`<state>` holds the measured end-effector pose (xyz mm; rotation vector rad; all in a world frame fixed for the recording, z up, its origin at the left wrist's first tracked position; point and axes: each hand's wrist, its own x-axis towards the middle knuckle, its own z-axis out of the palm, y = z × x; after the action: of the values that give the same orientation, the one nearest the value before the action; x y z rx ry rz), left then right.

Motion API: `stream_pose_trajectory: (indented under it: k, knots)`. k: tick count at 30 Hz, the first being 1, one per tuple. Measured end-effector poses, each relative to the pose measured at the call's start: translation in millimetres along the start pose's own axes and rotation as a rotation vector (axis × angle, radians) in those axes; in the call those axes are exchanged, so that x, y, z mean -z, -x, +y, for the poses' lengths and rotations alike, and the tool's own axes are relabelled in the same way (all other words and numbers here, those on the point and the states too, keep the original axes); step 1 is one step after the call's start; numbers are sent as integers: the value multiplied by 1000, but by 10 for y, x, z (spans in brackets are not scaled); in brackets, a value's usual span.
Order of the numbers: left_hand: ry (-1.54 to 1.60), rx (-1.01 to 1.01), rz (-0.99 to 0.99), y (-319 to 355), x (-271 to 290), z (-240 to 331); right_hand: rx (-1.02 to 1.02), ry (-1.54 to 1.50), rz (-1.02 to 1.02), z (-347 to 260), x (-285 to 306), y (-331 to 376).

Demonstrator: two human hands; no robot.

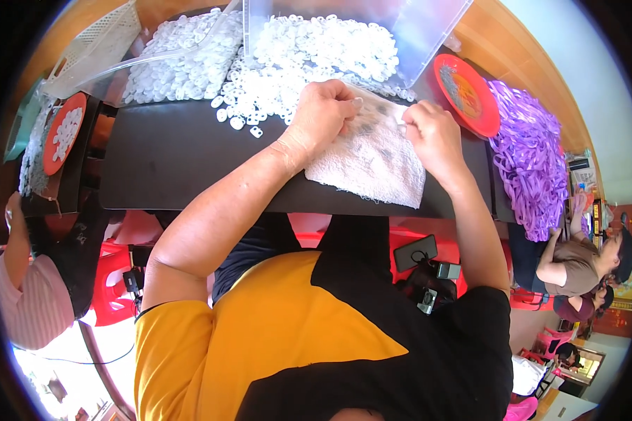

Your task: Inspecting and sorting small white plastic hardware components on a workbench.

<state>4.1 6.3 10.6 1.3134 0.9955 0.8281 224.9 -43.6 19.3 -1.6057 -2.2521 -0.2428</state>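
A white towel [372, 165] lies on the black table [175, 154] in front of me, marked with grey smudges. My left hand [323, 112] rests curled on the towel's left upper corner, next to a spread of small white plastic rings [288, 77]. My right hand [434, 133] is closed at the towel's right upper edge; fingers pinch together, and I cannot tell whether a small piece is between them.
A clear plastic bin [414, 35] and a white basket [91, 45] stand at the back. Red plates [467, 95] [64, 132] sit right and left. Purple straps [534, 154] pile at right. Other people sit at left [35, 295] and right [583, 259].
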Motion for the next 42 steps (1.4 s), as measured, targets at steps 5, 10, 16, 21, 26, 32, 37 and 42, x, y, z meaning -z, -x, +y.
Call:
stream_pose_trajectory:
  k: [5, 10, 16, 21, 26, 32, 37, 42]
  knots:
    - [146, -6, 6, 32, 19, 15, -345, -948, 61, -146, 7, -335]
    - [245, -42, 9, 11, 31, -12, -449, -1153, -17, -326, 14, -531]
    - [279, -30, 24, 21, 52, 36, -481, -1172, -38, -347, -11, -551]
    - [238, -37, 44, 12, 57, 62, -472, -1243, -70, -295, -62, -518]
    - [224, -34, 56, -17, 53, 34, -468, -1249, -90, -290, -103, -504]
    - [194, -60, 62, -7, 34, 30, -462, -1262, -60, -294, -98, -475]
    - [175, -74, 59, -2, 32, 35, -450, -1249, -38, -312, -98, -465]
    - [175, -100, 59, -6, 22, 0, -441, -1253, -38, -316, -83, -461]
